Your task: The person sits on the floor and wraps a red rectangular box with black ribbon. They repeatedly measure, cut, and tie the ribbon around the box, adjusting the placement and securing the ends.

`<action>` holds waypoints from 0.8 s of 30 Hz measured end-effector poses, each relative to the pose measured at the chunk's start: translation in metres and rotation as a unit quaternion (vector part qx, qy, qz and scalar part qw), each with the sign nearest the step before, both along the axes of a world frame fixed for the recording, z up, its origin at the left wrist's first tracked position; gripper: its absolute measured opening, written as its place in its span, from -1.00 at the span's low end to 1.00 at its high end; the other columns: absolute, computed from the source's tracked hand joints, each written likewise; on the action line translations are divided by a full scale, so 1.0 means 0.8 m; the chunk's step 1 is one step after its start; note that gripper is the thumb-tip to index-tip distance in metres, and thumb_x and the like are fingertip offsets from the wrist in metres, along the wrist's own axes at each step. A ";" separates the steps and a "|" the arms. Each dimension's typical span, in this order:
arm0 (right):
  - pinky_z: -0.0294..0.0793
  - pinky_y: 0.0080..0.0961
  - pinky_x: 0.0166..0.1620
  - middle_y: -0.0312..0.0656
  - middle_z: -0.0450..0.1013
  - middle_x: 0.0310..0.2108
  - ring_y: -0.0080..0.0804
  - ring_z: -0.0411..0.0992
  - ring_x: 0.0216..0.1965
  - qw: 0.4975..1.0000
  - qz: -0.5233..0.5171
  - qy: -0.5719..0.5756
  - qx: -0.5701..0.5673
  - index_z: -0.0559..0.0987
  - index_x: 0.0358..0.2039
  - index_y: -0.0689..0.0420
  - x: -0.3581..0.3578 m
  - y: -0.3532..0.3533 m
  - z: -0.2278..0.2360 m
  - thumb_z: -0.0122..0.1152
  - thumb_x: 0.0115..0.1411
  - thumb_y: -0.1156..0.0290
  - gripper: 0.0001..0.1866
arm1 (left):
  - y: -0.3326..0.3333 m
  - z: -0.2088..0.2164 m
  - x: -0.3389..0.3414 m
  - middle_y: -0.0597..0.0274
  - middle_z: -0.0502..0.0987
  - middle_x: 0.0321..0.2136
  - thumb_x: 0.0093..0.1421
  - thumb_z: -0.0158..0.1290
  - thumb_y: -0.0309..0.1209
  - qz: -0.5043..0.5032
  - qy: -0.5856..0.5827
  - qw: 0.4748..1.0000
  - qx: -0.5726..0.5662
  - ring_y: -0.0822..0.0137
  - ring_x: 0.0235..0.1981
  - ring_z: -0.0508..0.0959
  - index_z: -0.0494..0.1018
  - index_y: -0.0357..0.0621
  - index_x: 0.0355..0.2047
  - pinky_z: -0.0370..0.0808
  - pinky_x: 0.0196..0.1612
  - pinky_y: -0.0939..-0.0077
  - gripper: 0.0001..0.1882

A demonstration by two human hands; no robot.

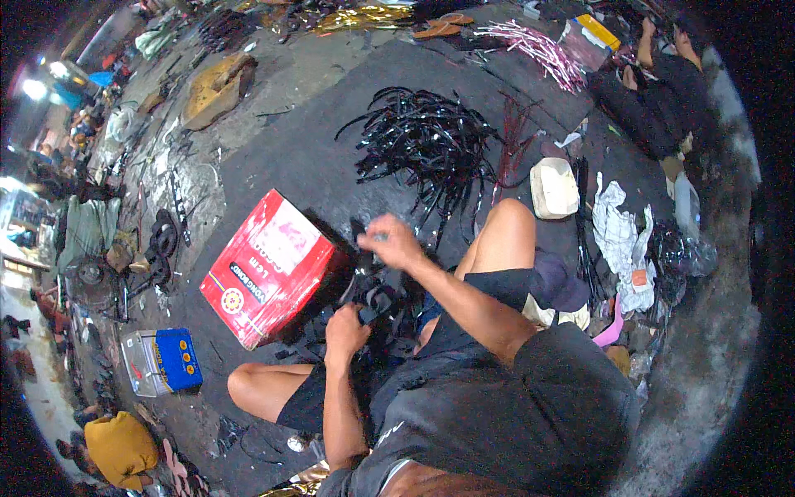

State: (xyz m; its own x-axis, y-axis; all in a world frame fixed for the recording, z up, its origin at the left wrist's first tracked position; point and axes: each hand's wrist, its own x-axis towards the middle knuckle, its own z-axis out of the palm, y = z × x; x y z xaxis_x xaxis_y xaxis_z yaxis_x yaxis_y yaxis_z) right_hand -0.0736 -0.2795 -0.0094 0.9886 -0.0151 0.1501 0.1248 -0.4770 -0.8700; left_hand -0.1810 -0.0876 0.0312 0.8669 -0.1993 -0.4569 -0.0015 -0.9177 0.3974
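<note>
Fingers of the left hand (346, 335) are curled in and appear closed on a dark strip (379, 308), which sticks out past the thumb side toward the middle of the lap. Those of the right hand (396, 243) are bent, with thumb and forefinger drawn narrow near each other; whether anything thin is pinched there cannot be told. The right hand is raised over a heap of black scraps (383, 286) lying between the person's legs, just right of a red box (269, 269) with a white panel, which sits tilted across the view on the dark floor (273, 149). Beyond the hands a loose pile of glossy black strips (431, 141) spreads over the floor, with thin reddish strands (515, 124) beside its right edge. A cream plastic tub (554, 189) is near the right knee, and crumpled white wrapping (623, 244) lies farther right. Left of the red box, well apart from the hands, is a clear container with a blue panel (161, 362). Near the top right, a bundle of pink and white strips (542, 54) lies close to another person in dark clothes (654, 99).
</note>
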 end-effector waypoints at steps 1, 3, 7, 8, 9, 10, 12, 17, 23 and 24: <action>0.49 -0.32 -0.17 -0.06 0.57 -0.31 -0.25 0.55 -0.23 0.998 -0.044 -0.039 0.009 0.65 -0.35 0.23 0.014 -0.009 0.042 0.40 0.09 0.07 -0.58 | 0.008 0.012 -0.016 -0.11 0.60 -0.10 -0.06 0.34 -0.34 -0.004 -0.007 1.000 -0.009 -0.08 -0.05 0.60 0.56 -0.22 -0.05 0.55 0.02 0.16 -0.48; 0.49 -0.41 -0.20 -0.12 0.58 -0.36 -0.39 0.54 -0.26 0.991 -0.056 -0.095 0.080 0.63 -0.35 0.26 0.032 -0.029 0.106 0.38 0.14 0.17 -0.65 | 0.014 0.033 -0.038 -0.09 0.58 -0.06 -0.10 0.36 -0.39 -0.039 0.000 0.997 -0.065 -0.05 -0.04 0.60 0.56 -0.22 -0.05 0.55 0.01 0.18 -0.46; 0.53 -0.41 -0.32 -0.12 0.59 -0.46 -0.45 0.57 -0.41 0.944 0.187 0.054 0.265 0.62 -0.23 0.24 0.025 -0.033 0.183 0.29 0.21 0.28 -0.73 | 0.005 0.088 -0.052 0.05 0.56 -0.05 -0.16 0.41 -0.45 0.039 -0.100 0.960 -0.257 0.11 -0.11 0.59 0.56 -0.22 -0.06 0.54 -0.07 0.28 -0.43; 0.53 -0.42 -0.32 -0.10 0.59 -0.46 -0.44 0.57 -0.44 0.953 0.231 0.016 0.198 0.61 -0.21 0.23 0.014 -0.025 0.195 0.28 0.22 0.30 -0.74 | -0.003 0.110 -0.046 0.09 0.56 -0.06 -0.17 0.42 -0.45 0.102 -0.163 0.932 -0.308 0.16 -0.14 0.59 0.56 -0.21 -0.06 0.54 -0.08 0.32 -0.42; 0.54 -0.43 -0.33 -0.08 0.59 -0.46 -0.43 0.58 -0.46 0.953 0.272 -0.020 0.130 0.60 -0.20 0.23 0.003 -0.019 0.202 0.27 0.22 0.31 -0.75 | -0.011 0.131 -0.039 0.20 0.54 -0.06 -0.14 0.42 -0.47 0.214 -0.175 0.899 -0.340 0.29 -0.15 0.54 0.51 -0.20 0.02 0.47 -0.05 0.42 -0.36; 0.54 -0.41 -0.35 -0.05 0.58 -0.47 -0.41 0.58 -0.49 0.948 0.304 -0.011 0.094 0.59 -0.20 0.23 -0.009 -0.012 0.206 0.24 0.23 0.32 -0.76 | -0.013 0.133 -0.028 0.22 0.52 -0.01 -0.02 0.38 -0.40 0.220 -0.240 0.846 -0.421 0.30 -0.04 0.52 0.42 -0.20 0.15 0.43 0.02 0.44 -0.31; 0.49 -0.49 -0.46 -0.20 0.52 -0.53 -0.47 0.51 -0.56 0.905 0.412 0.071 0.081 0.53 -0.16 0.25 -0.026 0.007 0.215 0.14 0.30 0.37 -0.79 | -0.011 0.146 -0.013 0.14 0.48 0.06 0.18 0.25 -0.31 0.253 -0.250 0.763 -0.539 0.27 0.07 0.48 0.32 -0.23 0.25 0.40 0.09 0.42 -0.34; 0.39 -0.50 -0.47 -0.28 0.43 -0.55 -0.52 0.40 -0.56 0.847 0.483 0.178 0.131 0.52 -0.25 0.23 -0.028 0.032 0.196 0.23 0.25 0.30 -0.77 | 0.016 0.134 -0.013 0.28 0.52 -0.13 0.12 0.22 -0.57 0.204 -0.193 0.820 -0.499 0.44 -0.12 0.49 0.37 -0.17 0.13 0.42 -0.02 0.56 -0.46; 0.43 -0.37 -0.26 -0.20 0.44 -0.36 -0.36 0.41 -0.32 0.827 0.561 0.012 0.024 0.45 -0.19 0.21 0.003 0.055 0.191 0.38 -0.13 0.41 -0.55 | 0.075 0.208 -0.022 0.58 0.28 -0.56 -0.06 0.36 -0.64 0.213 -0.065 0.887 -0.405 0.64 -0.50 0.32 0.36 -0.13 0.17 0.24 -0.42 0.73 -0.26; 0.44 -0.36 -0.24 -0.20 0.44 -0.36 -0.35 0.42 -0.30 0.826 0.562 -0.001 0.043 0.46 -0.21 0.21 0.019 0.059 0.176 0.38 -0.11 0.41 -0.58 | 0.091 0.215 -0.018 0.58 0.28 -0.56 -0.09 0.38 -0.63 0.184 -0.067 0.900 -0.389 0.64 -0.51 0.31 0.37 -0.14 0.15 0.25 -0.41 0.73 -0.25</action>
State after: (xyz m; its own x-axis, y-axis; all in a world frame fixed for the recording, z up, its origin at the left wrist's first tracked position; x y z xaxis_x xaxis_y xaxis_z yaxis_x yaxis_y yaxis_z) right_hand -0.0586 -0.2325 0.1310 0.3853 0.9013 0.1980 0.4478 0.0050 -0.8941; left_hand -0.1952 -0.0150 0.2030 0.9765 -0.1017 -0.1901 0.1504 -0.3108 0.9385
